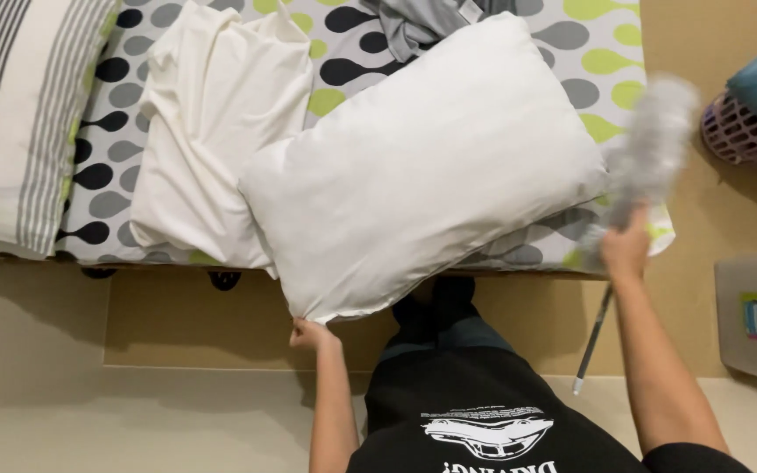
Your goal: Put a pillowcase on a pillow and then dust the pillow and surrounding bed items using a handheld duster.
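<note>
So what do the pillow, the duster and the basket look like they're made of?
Pillow: white woven fabric, matte, probably cotton or a blend; soft creases, and it sags where the left hand pinches its corner.
Duster: fluffy grey fibres, likely synthetic, though blurred; thin, dark, rigid handle in the right hand, material unclear.
Basket: pink moulded plastic, judging by its even lattice of holes.

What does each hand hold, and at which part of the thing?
The left hand pinches the near lower corner of the white pillow. The right hand grips the grey duster on its handle, just below the fluffy head; the thin rod sticks out behind.
</note>
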